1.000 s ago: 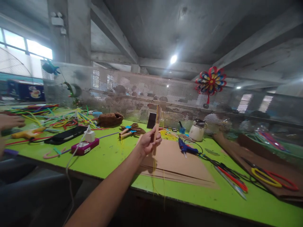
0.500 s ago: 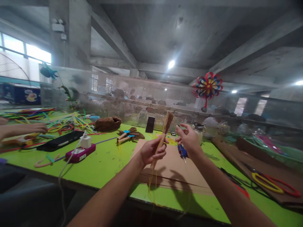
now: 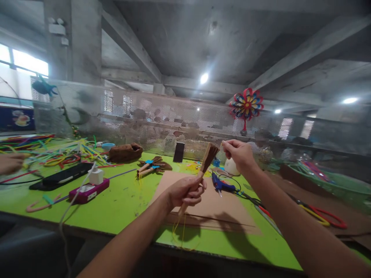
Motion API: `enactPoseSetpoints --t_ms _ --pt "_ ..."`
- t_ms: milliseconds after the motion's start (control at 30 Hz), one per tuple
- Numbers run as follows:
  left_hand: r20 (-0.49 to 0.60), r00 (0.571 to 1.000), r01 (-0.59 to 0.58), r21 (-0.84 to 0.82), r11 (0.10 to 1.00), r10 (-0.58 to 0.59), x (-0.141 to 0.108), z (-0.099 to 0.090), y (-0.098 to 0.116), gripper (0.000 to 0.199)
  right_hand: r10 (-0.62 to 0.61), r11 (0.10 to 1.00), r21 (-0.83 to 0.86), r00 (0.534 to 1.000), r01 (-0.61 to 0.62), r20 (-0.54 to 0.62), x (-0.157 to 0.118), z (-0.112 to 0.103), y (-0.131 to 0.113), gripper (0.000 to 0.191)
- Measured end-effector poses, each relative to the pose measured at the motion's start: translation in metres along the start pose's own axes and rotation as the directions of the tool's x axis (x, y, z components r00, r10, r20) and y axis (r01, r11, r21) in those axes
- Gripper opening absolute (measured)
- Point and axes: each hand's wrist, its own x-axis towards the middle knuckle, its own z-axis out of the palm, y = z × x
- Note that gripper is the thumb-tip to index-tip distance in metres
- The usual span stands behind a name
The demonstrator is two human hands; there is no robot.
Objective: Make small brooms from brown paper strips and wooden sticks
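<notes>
My left hand point(image 3: 187, 191) is wrapped round the handle of a brown bundle point(image 3: 209, 158) whose frayed, brush-like end points up and to the right. Yellow string point(image 3: 183, 231) hangs below that hand. Just right of the frayed end, my right hand point(image 3: 238, 153) is raised with thumb and forefinger pinched together; whatever they hold is too small to name. Beneath the hands lie flat brown cardboard sheets point(image 3: 203, 200). A blue glue gun point(image 3: 222, 184) rests at their right side.
On the green table point(image 3: 116, 208) are a purple power strip point(image 3: 89, 190), a black case point(image 3: 63, 175), brown winged pieces point(image 3: 155, 166) and a phone point(image 3: 179, 152). Scissors point(image 3: 327, 216) lie right, beside a green basket point(image 3: 333, 185). Another person's hand point(image 3: 11, 163) is far left.
My right hand has closed from spread fingers into a pinch. The bundle now tilts further right. The view has shifted, showing more of the glue gun, and the other person's hand sits further left.
</notes>
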Motion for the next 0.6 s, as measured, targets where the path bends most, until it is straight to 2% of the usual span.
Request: enactPoseSetpoints --t_ms 167,400,467,600 --pt "0.070 0.997 0.030 -0.038 0.999 -0.027 0.000 0.002 -0.002 0.030 -0.053 0.997 -0.051 0.997 0.051 -0.049 0.003 -0.006 0.007 0.029" --pt "0.073 0.997 0.017 -0.072 0.997 -0.012 -0.001 0.003 -0.002 0.030 -0.076 0.992 -0.111 0.990 0.063 -0.116 -0.009 -0.012 0.020 0.031" --pt "0.060 0.998 -0.018 -0.079 0.997 0.023 -0.001 0.004 0.000 0.031 -0.069 0.989 -0.137 0.992 0.054 -0.107 -0.019 -0.011 0.023 0.032" --pt "0.015 0.995 -0.102 -0.052 0.993 0.103 0.001 0.004 0.001 0.033 -0.018 0.984 -0.179 1.000 0.018 -0.001 -0.053 0.000 0.028 0.030"
